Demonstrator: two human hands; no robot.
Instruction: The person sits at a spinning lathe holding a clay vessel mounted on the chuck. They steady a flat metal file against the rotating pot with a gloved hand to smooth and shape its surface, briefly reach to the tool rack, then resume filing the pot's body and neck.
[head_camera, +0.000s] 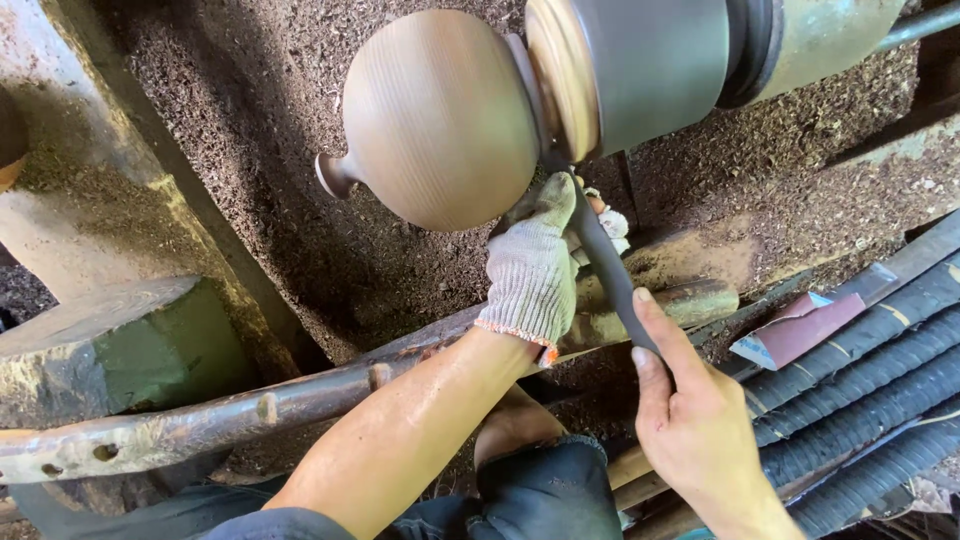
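Turning on the lathe (640, 60), a round wooden vase (440, 115) hangs above a shavings bed. Left hand (535, 265) (gloved) clenches the dark chisel (610, 275) near its tip, beside the vase's right end; right hand (685, 420), nearer, grasps the shaft with fingers (660, 335) extended.

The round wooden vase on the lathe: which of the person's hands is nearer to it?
Left. The gloved left hand sits just under the wooden vase, gripping the dark turning tool near its tip. The bare right hand holds the tool farther back, well below the vase.
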